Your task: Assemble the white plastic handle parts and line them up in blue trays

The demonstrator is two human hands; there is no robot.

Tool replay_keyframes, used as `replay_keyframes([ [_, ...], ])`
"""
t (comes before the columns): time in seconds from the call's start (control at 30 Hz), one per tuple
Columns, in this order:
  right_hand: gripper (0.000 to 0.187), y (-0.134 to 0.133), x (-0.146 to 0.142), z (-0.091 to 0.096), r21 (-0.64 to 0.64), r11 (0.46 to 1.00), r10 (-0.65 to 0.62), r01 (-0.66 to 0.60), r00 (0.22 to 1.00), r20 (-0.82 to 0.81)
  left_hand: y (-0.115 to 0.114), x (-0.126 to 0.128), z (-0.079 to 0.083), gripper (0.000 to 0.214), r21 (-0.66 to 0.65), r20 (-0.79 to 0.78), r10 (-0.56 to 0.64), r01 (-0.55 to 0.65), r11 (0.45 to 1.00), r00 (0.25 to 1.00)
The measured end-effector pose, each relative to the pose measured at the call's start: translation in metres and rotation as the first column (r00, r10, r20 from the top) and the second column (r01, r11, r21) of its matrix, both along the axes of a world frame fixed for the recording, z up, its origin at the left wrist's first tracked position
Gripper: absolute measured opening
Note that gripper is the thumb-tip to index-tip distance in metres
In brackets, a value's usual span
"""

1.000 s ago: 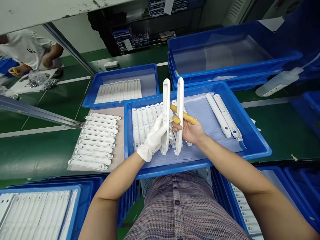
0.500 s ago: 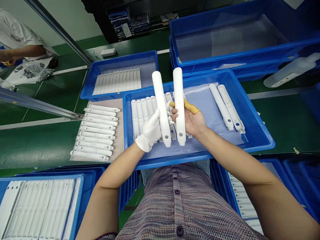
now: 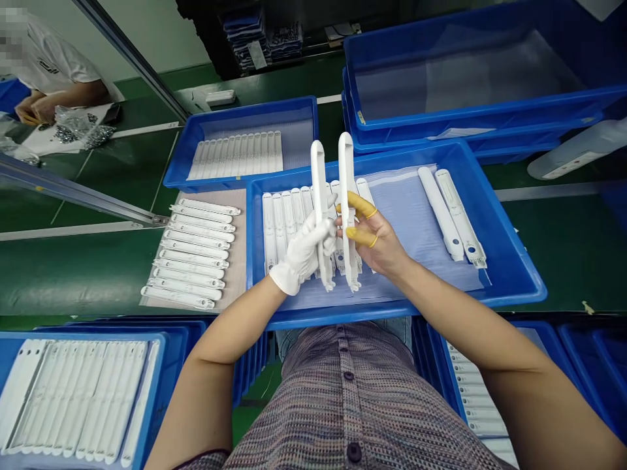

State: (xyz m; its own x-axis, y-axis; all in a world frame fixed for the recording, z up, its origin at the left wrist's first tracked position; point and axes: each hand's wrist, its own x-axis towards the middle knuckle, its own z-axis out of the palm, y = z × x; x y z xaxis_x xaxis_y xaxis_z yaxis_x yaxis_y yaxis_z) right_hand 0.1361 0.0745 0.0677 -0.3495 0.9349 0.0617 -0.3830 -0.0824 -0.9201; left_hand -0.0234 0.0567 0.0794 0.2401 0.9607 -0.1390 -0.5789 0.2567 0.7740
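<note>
My left hand, in a white glove, grips a long white plastic strip held upright and edge-on. My right hand, bare with yellow finger cots, pinches a second matching white strip parallel beside it. Both strips are raised above the blue tray in front of me. A row of similar white strips lies in that tray behind my hands, and two rounder white pieces lie at its right.
White strips lie in a row on a mat left of the tray. Blue trays with more strips stand at back, lower left and lower right. Empty blue bins stack behind. Another person works at far left.
Both hands have turned their strips about the long axis: the broad rounded faces shown half a second ago are now edge-on again, as one second ago. The view shifted slightly.
</note>
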Motion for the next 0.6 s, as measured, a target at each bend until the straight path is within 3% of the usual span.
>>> replay_keyframes([
  [0.13, 0.053, -0.004, 0.0, -0.001, 0.291, 0.948, -0.201, 0.13, 0.953, 0.228, -0.004, -0.008, 0.001, 0.036, 0.143, -0.144, -0.126, 0.147, 0.979, 0.981],
  [0.27, 0.047, -0.007, 0.001, -0.004, 0.48, 0.862, -0.366, 0.165, 0.857, 0.363, -0.005, -0.011, 0.003, 0.037, 0.157, -0.156, -0.176, 0.2, 0.967, 0.972],
  [0.43, 0.047, -0.009, 0.003, -0.003, 0.558, 0.819, -0.403, 0.137, 0.829, 0.388, -0.001, -0.011, -0.001, 0.056, 0.116, -0.146, -0.187, 0.204, 0.972, 0.972],
  [0.53, 0.052, 0.0, 0.017, 0.006, 0.538, 0.841, -0.371, 0.058, 0.786, 0.495, 0.001, -0.012, -0.006, 0.052, 0.099, -0.217, -0.098, 0.121, 0.988, 0.971],
  [0.6, 0.058, 0.014, 0.038, 0.011, 0.485, 0.874, -0.322, -0.032, 0.708, 0.628, 0.001, -0.012, -0.009, 0.047, 0.094, -0.305, 0.004, 0.026, 0.995, 0.952],
])
